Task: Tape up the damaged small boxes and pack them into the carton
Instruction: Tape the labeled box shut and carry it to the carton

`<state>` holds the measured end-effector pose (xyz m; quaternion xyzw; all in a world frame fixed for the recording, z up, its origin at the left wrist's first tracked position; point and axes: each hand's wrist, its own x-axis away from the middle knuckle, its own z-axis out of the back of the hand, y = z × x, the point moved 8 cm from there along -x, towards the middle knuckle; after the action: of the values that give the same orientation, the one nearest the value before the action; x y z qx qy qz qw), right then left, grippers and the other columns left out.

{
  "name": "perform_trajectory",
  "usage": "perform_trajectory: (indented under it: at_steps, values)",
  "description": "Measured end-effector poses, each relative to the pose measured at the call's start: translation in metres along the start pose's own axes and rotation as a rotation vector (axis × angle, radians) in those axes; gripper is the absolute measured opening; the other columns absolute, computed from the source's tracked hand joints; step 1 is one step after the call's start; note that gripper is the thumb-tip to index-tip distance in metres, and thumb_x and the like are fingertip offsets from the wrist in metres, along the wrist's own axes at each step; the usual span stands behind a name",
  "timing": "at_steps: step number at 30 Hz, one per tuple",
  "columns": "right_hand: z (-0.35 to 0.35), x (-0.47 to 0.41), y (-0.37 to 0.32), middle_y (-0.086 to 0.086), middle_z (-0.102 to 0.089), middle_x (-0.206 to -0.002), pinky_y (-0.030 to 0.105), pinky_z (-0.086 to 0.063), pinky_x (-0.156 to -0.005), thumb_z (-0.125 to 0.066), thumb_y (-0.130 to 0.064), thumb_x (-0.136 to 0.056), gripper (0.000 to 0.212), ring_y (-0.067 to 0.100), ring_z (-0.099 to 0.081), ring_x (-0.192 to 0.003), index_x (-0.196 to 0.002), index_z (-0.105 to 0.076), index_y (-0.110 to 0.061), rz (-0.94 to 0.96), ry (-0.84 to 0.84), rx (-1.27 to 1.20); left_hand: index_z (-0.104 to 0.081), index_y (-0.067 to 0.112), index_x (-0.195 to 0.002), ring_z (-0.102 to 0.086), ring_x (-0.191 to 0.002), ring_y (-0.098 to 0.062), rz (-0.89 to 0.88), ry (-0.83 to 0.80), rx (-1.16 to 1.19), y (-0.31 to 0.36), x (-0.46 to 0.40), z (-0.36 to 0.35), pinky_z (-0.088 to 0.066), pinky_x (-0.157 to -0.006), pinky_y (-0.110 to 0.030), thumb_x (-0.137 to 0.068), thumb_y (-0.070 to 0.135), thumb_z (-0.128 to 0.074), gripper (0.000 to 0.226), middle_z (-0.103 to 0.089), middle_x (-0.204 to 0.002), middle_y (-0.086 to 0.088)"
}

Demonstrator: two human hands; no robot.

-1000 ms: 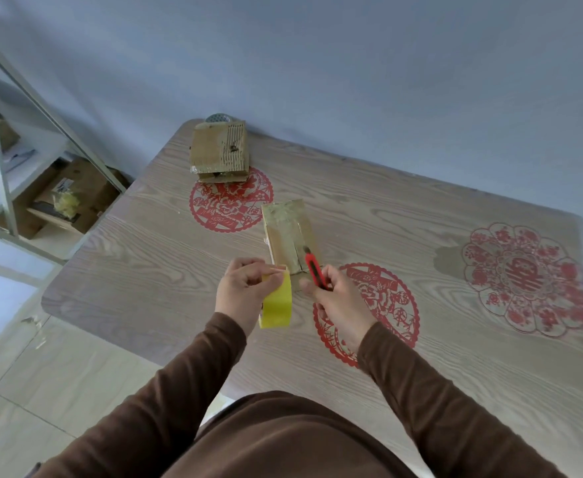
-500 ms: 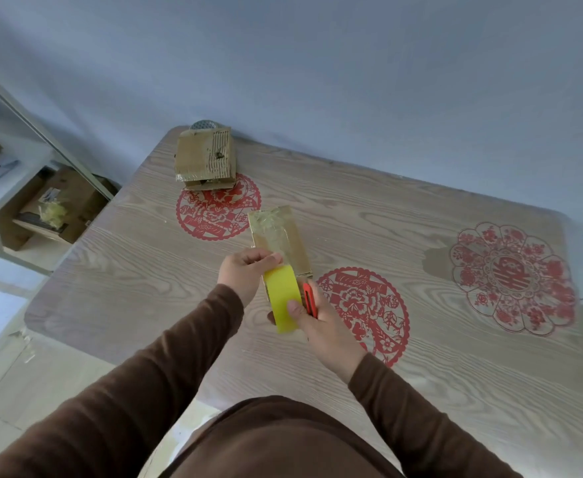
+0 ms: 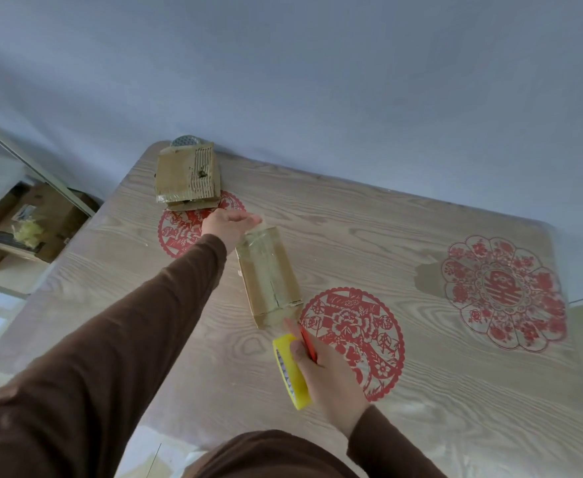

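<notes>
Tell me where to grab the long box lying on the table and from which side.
Take the long box across its narrow width near the middle, hand coming from above. It lies flat with its long sides bare. The left hand is at the far end, and the right hand, holding tape and cutter, crowds the near end.

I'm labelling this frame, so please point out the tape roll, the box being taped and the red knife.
tape roll (image 3: pixel 291 372), head view, on its yellow outer band.
box being taped (image 3: pixel 269 270), head view, on its top face.
red knife (image 3: pixel 308 342), head view, on its handle.
</notes>
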<state>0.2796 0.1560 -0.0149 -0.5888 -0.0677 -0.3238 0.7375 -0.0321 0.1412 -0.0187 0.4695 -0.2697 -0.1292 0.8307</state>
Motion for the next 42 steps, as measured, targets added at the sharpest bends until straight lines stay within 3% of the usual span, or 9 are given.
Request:
perform_trajectory:
  at_steps: [5, 9, 16, 20, 27, 31, 34, 38, 42]
  values:
    - [0.001, -0.020, -0.003, -0.013, -0.064, -0.131, 0.033, -0.050, -0.100, -0.034, -0.052, -0.105, 0.043, 0.008, -0.062, -0.112, -0.148, -0.032, -0.056, -0.017, 0.022, 0.120, -0.082, 0.025, -0.086, -0.067, -0.103, -0.013, 0.030, 0.000, -0.034, -0.011, -0.025, -0.007, -0.049, -0.098, -0.028, -0.080, 0.041, -0.082, 0.017, -0.076, -0.104, 0.007]
    - [-0.001, -0.028, -0.007, -0.012, -0.062, -0.135, 0.023, -0.046, -0.094, -0.033, -0.048, -0.107, 0.044, 0.009, -0.059, -0.120, -0.151, -0.032, -0.049, -0.025, -0.004, 0.174, -0.081, 0.019, -0.091, -0.068, -0.083, -0.009, 0.071, -0.002, -0.010, -0.023, -0.032, -0.012, -0.053, -0.067, -0.012, -0.080, 0.036, -0.083, 0.020, -0.074, -0.100, 0.006]
    - [-0.007, -0.043, 0.001, -0.015, -0.063, -0.131, 0.026, -0.052, -0.092, -0.030, -0.049, -0.107, 0.047, 0.003, -0.062, -0.110, -0.153, -0.023, -0.051, -0.019, 0.001, 0.248, -0.077, 0.018, -0.095, -0.058, -0.081, 0.003, 0.111, -0.012, -0.003, -0.038, -0.038, -0.019, -0.041, -0.068, -0.007, -0.087, 0.030, -0.078, 0.015, -0.068, -0.087, 0.013]
    - [-0.012, -0.043, 0.004, -0.021, -0.054, -0.078, 0.012, -0.039, -0.054, -0.031, -0.043, -0.108, 0.046, -0.009, -0.053, -0.060, -0.153, -0.024, -0.050, 0.011, 0.002, 0.247, -0.067, 0.019, -0.086, -0.060, -0.074, -0.017, 0.237, -0.071, -0.041, -0.051, -0.038, -0.026, -0.055, -0.077, -0.032, -0.093, 0.036, -0.069, 0.018, -0.063, -0.079, 0.002]
    - [-0.019, -0.040, 0.007, -0.016, -0.043, -0.063, 0.016, -0.035, -0.052, -0.036, -0.038, -0.108, 0.050, -0.002, -0.053, -0.059, -0.152, -0.015, -0.051, 0.058, 0.023, 0.247, -0.055, 0.010, -0.084, -0.048, -0.063, -0.017, 0.550, -0.098, 0.096, -0.052, -0.027, -0.038, -0.045, -0.066, -0.028, -0.102, 0.025, -0.054, 0.024, -0.052, -0.075, -0.006]
    - [-0.021, -0.041, 0.012, -0.016, -0.048, -0.066, 0.017, -0.038, -0.055, -0.034, -0.044, -0.106, 0.051, 0.002, -0.053, -0.059, -0.152, -0.014, -0.055, 0.063, 0.032, 0.250, -0.056, 0.019, -0.124, -0.056, -0.108, -0.021, 0.022, 0.219, -0.371, -0.020, -0.030, -0.012, -0.048, -0.099, -0.041, -0.097, 0.020, -0.059, 0.027, -0.059, -0.118, 0.000]
    - [-0.022, -0.041, 0.015, -0.014, -0.055, -0.071, 0.020, -0.044, -0.058, -0.029, -0.054, -0.103, 0.049, 0.006, -0.058, -0.063, -0.149, -0.012, -0.061, 0.076, 0.039, 0.227, -0.050, 0.022, -0.142, -0.040, -0.140, -0.021, -0.570, 0.118, -0.718, 0.004, -0.003, -0.040, -0.028, -0.120, -0.042, -0.104, 0.028, -0.042, 0.039, -0.048, -0.149, -0.001]
    - [-0.023, -0.043, 0.016, -0.021, -0.054, -0.074, 0.018, -0.045, -0.061, -0.023, -0.064, -0.097, 0.052, 0.000, -0.060, -0.069, -0.148, -0.012, -0.062, 0.090, 0.015, 0.186, -0.005, 0.020, -0.162, -0.001, -0.155, -0.013, -0.504, -0.080, -0.932, -0.027, 0.009, -0.062, 0.004, -0.125, -0.031, -0.106, 0.051, -0.020, 0.066, -0.001, -0.167, 0.003]
    - [-0.022, -0.045, 0.016, -0.023, -0.045, -0.070, 0.011, -0.038, -0.058, -0.031, -0.049, -0.106, 0.047, -0.012, -0.054, -0.064, -0.146, -0.010, -0.060, 0.112, 0.016, 0.198, 0.009, 0.022, -0.160, 0.004, -0.155, -0.014, -0.468, -0.087, -1.099, -0.026, 0.011, -0.069, 0.009, -0.124, -0.032, -0.101, 0.064, -0.012, 0.076, 0.005, -0.168, 0.002]
